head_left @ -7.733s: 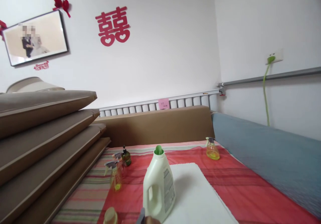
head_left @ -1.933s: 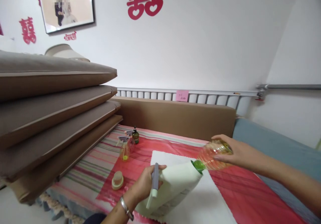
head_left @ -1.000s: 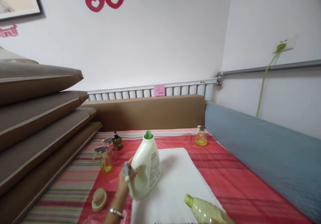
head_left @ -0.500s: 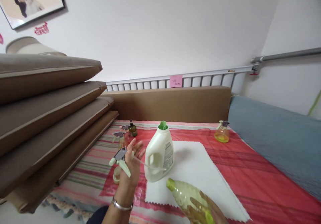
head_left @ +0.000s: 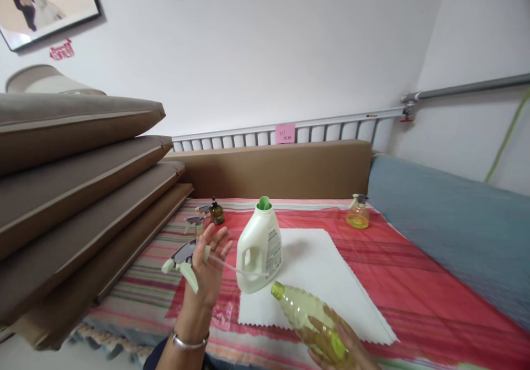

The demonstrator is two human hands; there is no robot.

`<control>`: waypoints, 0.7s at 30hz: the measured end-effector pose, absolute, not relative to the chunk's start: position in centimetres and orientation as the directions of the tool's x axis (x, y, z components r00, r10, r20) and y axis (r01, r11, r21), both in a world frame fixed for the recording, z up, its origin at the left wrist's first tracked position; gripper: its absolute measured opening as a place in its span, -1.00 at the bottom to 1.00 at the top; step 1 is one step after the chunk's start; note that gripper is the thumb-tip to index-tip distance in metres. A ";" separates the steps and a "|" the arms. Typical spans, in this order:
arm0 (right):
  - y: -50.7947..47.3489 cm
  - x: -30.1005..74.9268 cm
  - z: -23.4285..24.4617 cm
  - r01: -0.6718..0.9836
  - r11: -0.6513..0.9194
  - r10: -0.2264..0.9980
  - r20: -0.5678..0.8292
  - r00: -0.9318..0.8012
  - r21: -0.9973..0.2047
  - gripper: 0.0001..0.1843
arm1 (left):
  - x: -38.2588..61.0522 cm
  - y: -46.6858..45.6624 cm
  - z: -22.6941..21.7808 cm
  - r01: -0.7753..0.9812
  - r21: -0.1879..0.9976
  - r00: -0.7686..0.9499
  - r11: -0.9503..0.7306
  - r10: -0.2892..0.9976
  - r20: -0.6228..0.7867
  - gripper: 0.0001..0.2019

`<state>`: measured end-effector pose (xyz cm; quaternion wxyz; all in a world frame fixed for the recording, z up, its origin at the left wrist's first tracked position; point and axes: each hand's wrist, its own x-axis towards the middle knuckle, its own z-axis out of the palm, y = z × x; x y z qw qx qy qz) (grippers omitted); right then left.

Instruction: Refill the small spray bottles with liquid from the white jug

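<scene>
My left hand (head_left: 209, 273) holds a spray trigger head (head_left: 184, 257) between thumb and palm, its other fingers loosely raised. The head's thin clear tube points right, passing in front of a white detergent jug (head_left: 254, 248) with an open green spout. In my right hand (head_left: 343, 339) is a yellow-green clear bottle (head_left: 304, 315), tilted with its uncapped neck up and to the left. Some liquid shows in its lower part. The jug stands upright on the left part of a white scalloped mat (head_left: 327, 270), between my hands.
Behind my left hand stand a dark green pump bottle (head_left: 216, 212) and other spray bottles (head_left: 194, 223), partly hidden. A spray bottle with yellow liquid (head_left: 358, 212) stands at the right rear. Stacked brown cushions (head_left: 83, 193) rise on the left; a brown padded board (head_left: 281, 171) runs along the back.
The view has shifted slightly. My left hand and the trigger head have moved a little left, and the bottle in my right hand is slightly higher in view.
</scene>
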<state>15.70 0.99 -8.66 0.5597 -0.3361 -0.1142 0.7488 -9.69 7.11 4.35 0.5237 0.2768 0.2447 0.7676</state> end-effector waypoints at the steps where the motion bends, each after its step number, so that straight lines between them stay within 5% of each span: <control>1: 1.0 15.7 -8.7 -0.759 -0.334 0.918 -0.375 -0.128 -0.559 -0.14 | -9.7 7.0 4.5 -0.656 0.675 -0.297 -0.337 0.938 0.180 -0.65; 12: 0.9 14.8 -8.0 -0.728 -0.278 0.938 -0.339 -0.067 -0.626 -0.09 | -7.6 5.5 4.0 -0.588 0.746 -0.186 -0.312 0.950 0.251 -0.62; 21: -0.3 9.9 -4.9 -0.752 -0.285 0.954 -0.252 -0.163 -0.595 -0.14 | -3.4 2.8 1.9 -0.574 0.809 -0.022 -0.127 0.990 0.139 -0.67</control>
